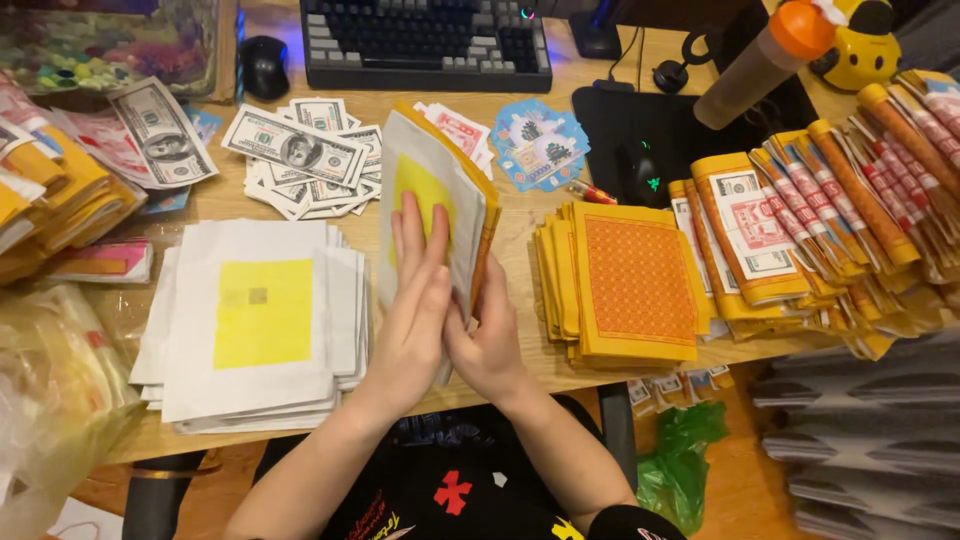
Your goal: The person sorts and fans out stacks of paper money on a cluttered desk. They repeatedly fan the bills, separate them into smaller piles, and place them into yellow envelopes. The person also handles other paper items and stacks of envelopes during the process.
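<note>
My left hand (pixel 415 305) lies flat on the face of an upright bundle of white paper sheets with a yellow square and orange edges (pixel 432 185), held on edge over the wooden desk (pixel 515 240). My right hand (pixel 490 340) grips the same bundle from its lower right side. To the left lies a fanned stack of white sheets with a yellow square (pixel 255 315). A stack of orange patterned sheets (pixel 630 285) lies to the right.
Loose paper banknotes (pixel 300 150) are spread behind the bundle. Bundled printed papers (pixel 820 220) fill the right side, yellow stacks (pixel 50 190) the left. A keyboard (pixel 425 40), two mice (pixel 264 65) (pixel 640 170) and a tube with an orange cap (pixel 765 60) sit at the back.
</note>
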